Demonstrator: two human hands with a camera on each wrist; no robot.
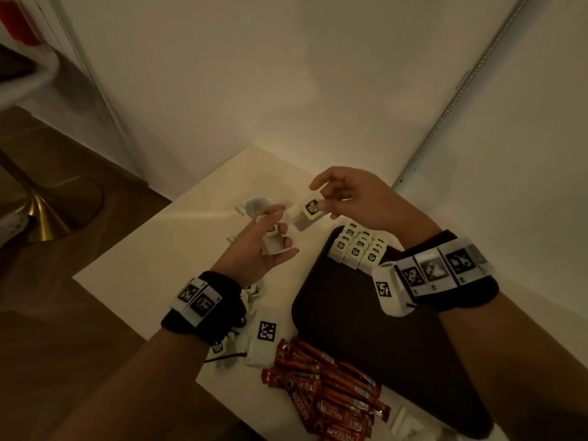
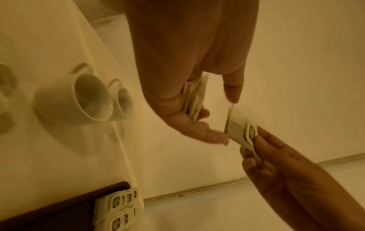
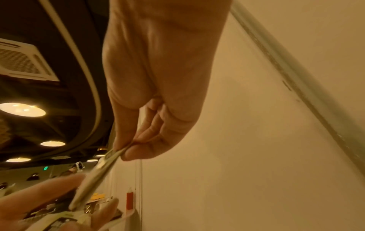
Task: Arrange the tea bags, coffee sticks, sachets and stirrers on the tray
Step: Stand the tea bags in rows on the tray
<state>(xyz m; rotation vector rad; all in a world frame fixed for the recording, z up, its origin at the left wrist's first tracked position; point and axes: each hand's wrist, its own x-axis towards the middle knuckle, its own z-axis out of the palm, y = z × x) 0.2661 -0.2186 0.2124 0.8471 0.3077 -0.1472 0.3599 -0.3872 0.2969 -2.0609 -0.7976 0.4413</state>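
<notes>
My right hand (image 1: 356, 198) pinches one tea bag (image 1: 310, 209) between thumb and fingertips, above the table (image 1: 178, 249). My left hand (image 1: 264, 249), palm up just beside it, fingers curled round a small stack of tea bags (image 2: 194, 100). Rows of tea bags (image 1: 359, 249) stand in the far corner of the dark tray (image 1: 366, 319); coffee sticks (image 1: 321, 389) lie heaped at its near edge.
</notes>
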